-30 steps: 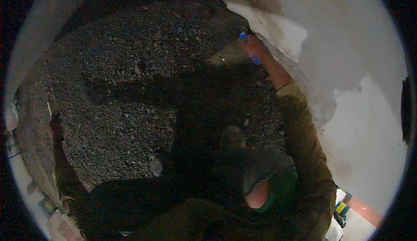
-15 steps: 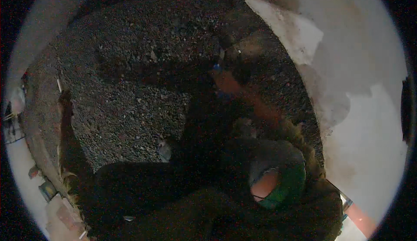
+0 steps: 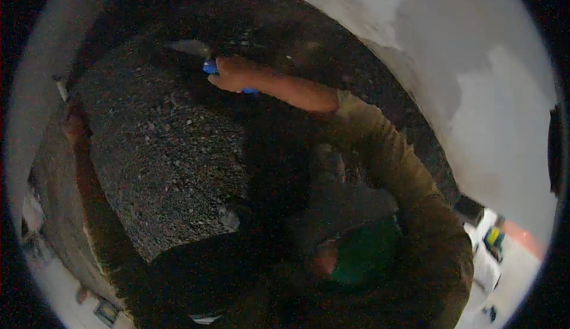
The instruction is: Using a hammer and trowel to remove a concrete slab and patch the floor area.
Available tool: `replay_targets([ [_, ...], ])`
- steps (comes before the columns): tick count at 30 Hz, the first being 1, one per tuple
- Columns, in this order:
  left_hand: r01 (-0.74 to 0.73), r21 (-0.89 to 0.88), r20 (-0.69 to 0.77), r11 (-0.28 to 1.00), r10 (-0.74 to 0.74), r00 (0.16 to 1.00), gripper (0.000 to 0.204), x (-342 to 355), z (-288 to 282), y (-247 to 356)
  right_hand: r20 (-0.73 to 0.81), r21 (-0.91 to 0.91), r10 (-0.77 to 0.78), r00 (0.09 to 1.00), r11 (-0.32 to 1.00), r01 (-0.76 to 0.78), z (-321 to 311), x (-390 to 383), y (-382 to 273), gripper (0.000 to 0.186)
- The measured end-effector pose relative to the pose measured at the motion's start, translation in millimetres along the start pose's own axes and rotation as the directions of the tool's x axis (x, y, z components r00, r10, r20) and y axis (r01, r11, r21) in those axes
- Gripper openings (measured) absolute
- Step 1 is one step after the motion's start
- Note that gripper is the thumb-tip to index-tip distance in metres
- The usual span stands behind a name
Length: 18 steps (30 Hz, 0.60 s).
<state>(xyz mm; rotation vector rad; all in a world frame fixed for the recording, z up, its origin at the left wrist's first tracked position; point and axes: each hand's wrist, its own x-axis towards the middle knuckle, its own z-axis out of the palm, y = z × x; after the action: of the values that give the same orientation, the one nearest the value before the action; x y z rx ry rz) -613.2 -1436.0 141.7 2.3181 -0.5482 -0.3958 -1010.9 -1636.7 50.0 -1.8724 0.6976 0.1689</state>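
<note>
My right hand [image 3: 234,74] reaches out over dark, gritty ground [image 3: 184,139], its fingers wrapped round a blue handle. From that handle a pale, flat blade points left; the tool looks like a trowel [image 3: 191,47], its blade close to the ground and blurred. At the far left, my left hand [image 3: 75,126] is closed around a thin white stick-like thing [image 3: 62,89], whose kind I cannot make out. Dimness hides most of its fingers.
A pale, patchy wall [image 3: 463,91] curves along the right side. My bent leg, in grey and green cloth [image 3: 368,252], fills the lower middle. A light stone [image 3: 228,217] lies near it. Several small objects sit at the lower left and right edges.
My right hand has swung left and farther away with the trowel, its arm now stretched out. My left hand has shifted slightly up and left in view. The view has turned a little.
</note>
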Motion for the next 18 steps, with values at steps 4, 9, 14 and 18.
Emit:
replay_targets([
  [4, -0.419, -0.378, 0.028, 0.825, 0.463, 0.886, 0.034, 13, 96, 42, -0.549, -0.276, -0.331, 0.768, 0.938, 0.207, 30, -79, 50, 0.042],
  [9, -0.367, -0.922, -0.106, 0.125, 0.830, 0.548, 0.031, 2, 286, 110, -0.384, 0.167, 0.161, 0.909, 0.981, -0.103, 75, -218, 58, 0.048],
  [14, -0.770, -0.527, 0.024, 0.359, 0.913, 0.408, 0.030, 27, 340, 87, -0.237, -0.063, 0.390, 0.890, 0.908, -0.414, 55, -290, 5, 0.051],
  [18, -0.684, -0.432, 0.362, 0.588, 0.807, 0.466, 0.033, -73, 298, 143, -0.433, 0.064, 0.549, 0.715, 0.810, -0.583, 61, -379, 158, 0.057],
])
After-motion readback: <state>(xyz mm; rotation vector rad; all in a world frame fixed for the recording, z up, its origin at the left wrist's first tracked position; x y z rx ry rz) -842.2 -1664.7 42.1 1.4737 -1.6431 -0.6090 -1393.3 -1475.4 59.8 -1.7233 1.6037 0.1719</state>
